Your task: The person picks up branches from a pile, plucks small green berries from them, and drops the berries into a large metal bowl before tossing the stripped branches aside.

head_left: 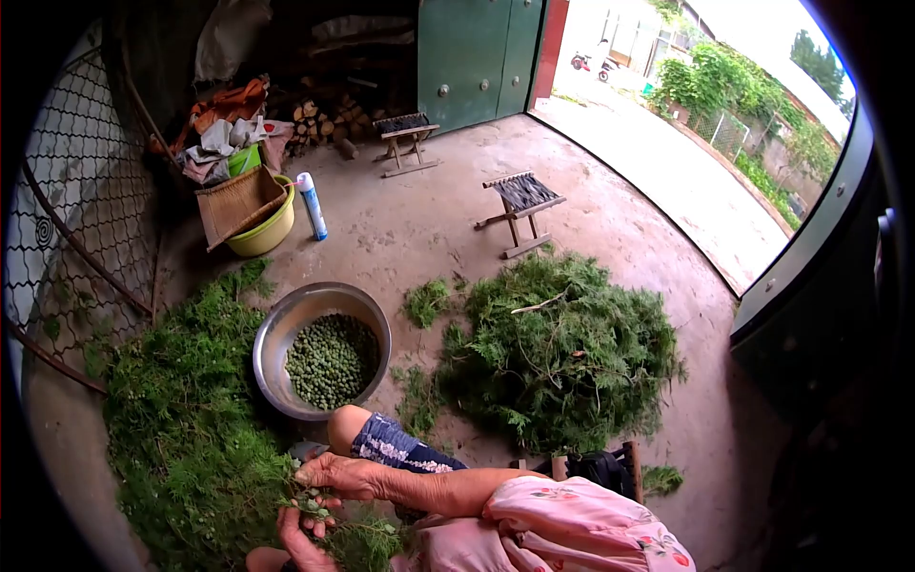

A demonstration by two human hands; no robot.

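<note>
My right hand (338,476) reaches in from the right, its fingers closed on a green conifer sprig (307,500). Below it, my left hand (303,540) has its fingers curled round the same sprig, whose leafy end hangs near my lap. A large heap of conifer branches (181,419) lies just beyond my hands on the left. Beside my knee (348,429) stands a wide metal basin (274,355) holding many small round green cones (332,360). What exactly sits between my right fingertips is too small to make out.
A second branch pile (572,353) lies right of the basin. Two folding stools (522,194) (406,133) stand farther back. A yellow tub (265,234) with a woven basket (241,203), a spray can (312,207) and stacked firewood (319,122) are at the upper left; green doors (477,57) flank the opening.
</note>
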